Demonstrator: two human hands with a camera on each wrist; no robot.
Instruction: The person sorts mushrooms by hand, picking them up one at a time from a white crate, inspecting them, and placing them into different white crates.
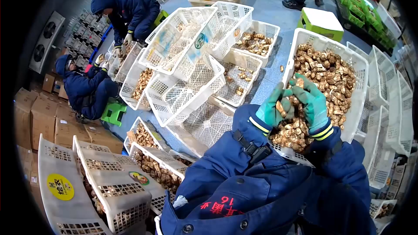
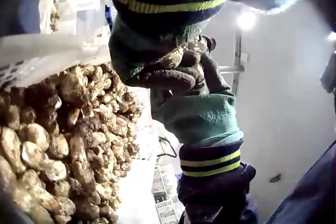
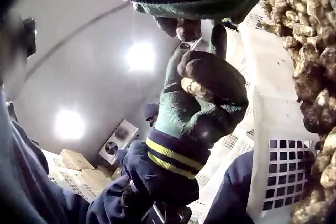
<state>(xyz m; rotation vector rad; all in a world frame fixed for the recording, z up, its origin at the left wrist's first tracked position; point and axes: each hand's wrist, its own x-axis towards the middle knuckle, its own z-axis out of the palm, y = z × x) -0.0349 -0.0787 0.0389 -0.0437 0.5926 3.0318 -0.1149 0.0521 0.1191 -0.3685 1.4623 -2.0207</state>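
Both hands wear green gloves with dark fingers and meet above a white crate [image 1: 363, 76] heaped with brown and cream mushrooms [image 1: 324, 67]. The left hand [image 1: 274, 106] has its fingers curled round a small mushroom [image 1: 281, 109], whose pale side also shows in the right wrist view [image 3: 194, 86]. Close beside it, the right hand [image 1: 311, 102] pinches another mushroom [image 1: 299, 82] between thumb and fingers. In the left wrist view, the left hand [image 2: 149, 50] overlaps part of the right hand [image 2: 202, 113], and the fingertips are partly hidden.
Stacked white crates [image 1: 187, 91] stand left of the hands, some holding mushrooms. More crates [image 1: 398, 109] line the right edge. A green and white box [image 1: 322, 22] sits beyond the heaped crate. Two people in dark blue [image 1: 89, 85] work at the far left; someone stands at the top right.
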